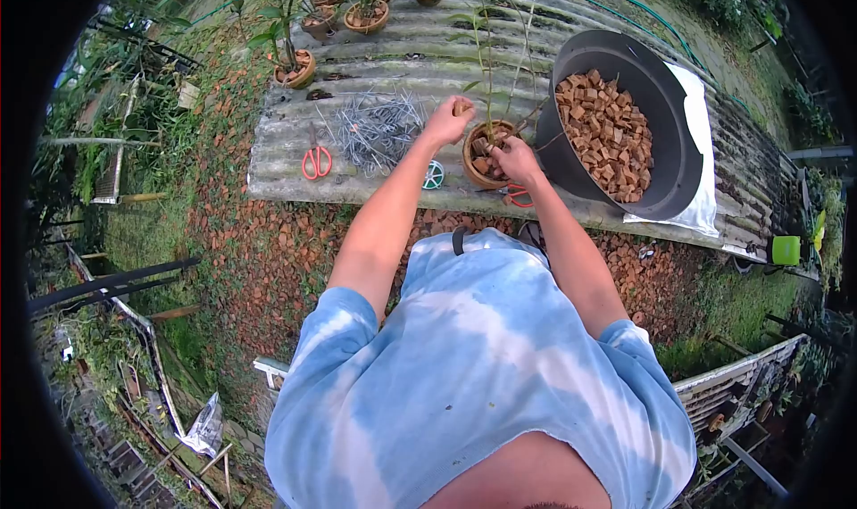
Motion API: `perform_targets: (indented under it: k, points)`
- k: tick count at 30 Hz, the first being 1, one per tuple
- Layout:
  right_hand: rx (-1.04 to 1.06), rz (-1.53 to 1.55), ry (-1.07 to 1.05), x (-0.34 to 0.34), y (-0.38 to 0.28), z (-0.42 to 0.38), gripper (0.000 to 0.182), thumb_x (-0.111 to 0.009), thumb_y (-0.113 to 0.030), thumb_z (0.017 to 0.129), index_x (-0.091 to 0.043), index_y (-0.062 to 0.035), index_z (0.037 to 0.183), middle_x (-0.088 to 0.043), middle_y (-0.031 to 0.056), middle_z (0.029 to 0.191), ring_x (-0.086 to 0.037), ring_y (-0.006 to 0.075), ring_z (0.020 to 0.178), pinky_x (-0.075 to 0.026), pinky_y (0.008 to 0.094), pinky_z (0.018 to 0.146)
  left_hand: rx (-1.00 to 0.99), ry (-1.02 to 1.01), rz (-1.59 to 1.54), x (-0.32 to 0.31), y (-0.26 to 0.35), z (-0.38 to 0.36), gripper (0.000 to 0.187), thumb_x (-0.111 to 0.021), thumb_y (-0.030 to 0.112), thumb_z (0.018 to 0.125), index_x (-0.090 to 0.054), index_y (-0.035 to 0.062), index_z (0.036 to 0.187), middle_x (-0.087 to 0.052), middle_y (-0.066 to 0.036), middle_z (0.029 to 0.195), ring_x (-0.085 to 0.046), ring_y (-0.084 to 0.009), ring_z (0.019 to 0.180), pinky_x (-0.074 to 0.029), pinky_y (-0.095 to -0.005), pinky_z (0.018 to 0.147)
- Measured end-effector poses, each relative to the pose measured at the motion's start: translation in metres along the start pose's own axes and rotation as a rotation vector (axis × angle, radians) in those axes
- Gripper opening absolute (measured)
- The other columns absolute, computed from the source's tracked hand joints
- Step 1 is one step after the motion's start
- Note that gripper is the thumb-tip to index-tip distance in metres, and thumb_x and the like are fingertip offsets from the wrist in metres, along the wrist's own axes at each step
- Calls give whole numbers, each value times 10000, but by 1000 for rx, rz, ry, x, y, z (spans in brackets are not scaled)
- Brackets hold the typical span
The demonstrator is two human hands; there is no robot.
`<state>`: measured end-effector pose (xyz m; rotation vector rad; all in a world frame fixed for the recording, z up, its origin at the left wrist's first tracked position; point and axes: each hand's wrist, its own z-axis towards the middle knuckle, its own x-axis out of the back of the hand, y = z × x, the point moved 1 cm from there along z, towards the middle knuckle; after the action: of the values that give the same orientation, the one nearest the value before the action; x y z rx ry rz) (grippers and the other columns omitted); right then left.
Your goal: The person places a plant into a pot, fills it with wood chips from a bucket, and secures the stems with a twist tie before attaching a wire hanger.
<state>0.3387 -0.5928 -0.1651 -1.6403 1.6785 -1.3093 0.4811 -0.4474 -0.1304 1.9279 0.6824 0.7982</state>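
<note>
A clay pot (479,180) with a tall, thin-stemmed plant (488,71) stands on the corrugated sheet in front of me, brown chunks around the stem base. My left hand (448,123) is just left of the pot, its fingers closed around a brown husk chunk (461,107). My right hand (518,159) reaches over the pot's right rim, fingers pinched together at the chunks near the stem; what they hold is hidden. To the right, a big black tub (665,183) contains many brown husk chunks (603,134).
Left of the pot lie a heap of metal wires (379,129), red-handled scissors (316,162) and a green spool (433,175). Another red handle (520,196) shows beside the pot. Several potted plants (366,16) stand at the back. A white sack (696,152) lies under the tub.
</note>
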Motion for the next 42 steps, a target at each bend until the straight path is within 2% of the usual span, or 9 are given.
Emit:
perform_targets:
  k: [3,4,8,20,26,29,32,35,42]
  points:
    - [17,-5,9,-1,-1,-4,287,-646,-196,983,-639,-44,1226,-734,58,783,-651,117,564,-525,302,559,-245,205,-139,-34,-24,16,363,-692,320,968,-602,83,1228,-658,-64,986,-620,-172,850,-512,-341,772]
    - [16,-4,2,-1,0,-4,278,-640,-182,983,-637,-41,1222,-733,61,783,-653,121,566,-527,304,564,-213,201,-104,-38,-6,-5,322,-668,288,980,-615,58,1200,-669,-101,1084,-626,-206,1022,-490,-355,920]
    - [48,4,1,0,-1,-6,260,-626,-142,978,-630,-31,1213,-730,69,784,-660,135,577,-535,315,575,-530,391,4,-59,-24,-9,263,-642,199,979,-630,15,1167,-697,-130,1096,-668,-243,1004,-506,-361,908]
    - [91,11,37,-9,29,13,296,-641,-179,985,-607,-40,1243,-740,63,790,-667,141,581,-532,322,573,-404,463,-150,-66,-44,-21,271,-668,175,964,-674,10,1178,-739,-126,1068,-701,-214,939,-535,-346,855]
    - [86,38,68,-7,9,-8,323,-659,-200,987,-608,-49,1267,-745,70,799,-675,136,589,-530,320,555,-650,418,136,-68,-58,-1,362,-604,305,1009,-685,-18,1150,-730,-159,1052,-697,-222,961,-526,-349,877]
    - [116,69,116,-13,21,-1,317,-666,-209,987,-623,-54,1260,-743,67,799,-675,135,588,-530,313,551,31,54,-59,-50,-4,-41,457,-496,379,1051,-662,-23,1193,-711,-187,1107,-677,-280,1090,-502,-369,963]
    - [96,45,38,-10,21,1,277,-647,-208,1019,-605,-27,1223,-695,42,807,-644,101,706,-546,286,587,-285,108,-23,-60,-48,-9,423,-428,312,1076,-634,-27,1225,-651,-223,1260,-549,-358,1288,-411,-433,1096]
    - [60,7,30,-6,6,-12,308,-653,-221,1016,-609,-14,1239,-705,55,814,-637,101,671,-538,287,576,-581,243,164,-60,-61,-6,405,-404,262,1085,-597,-45,1263,-607,-236,1324,-532,-382,1301,-411,-430,1105]
    - [92,21,43,-4,0,-17,286,-639,-185,998,-631,-42,1246,-734,81,807,-659,138,592,-541,313,580,-633,134,367,-54,-73,0,375,-438,164,1039,-566,-22,1337,-552,-233,1401,-471,-406,1359,-350,-455,1167]
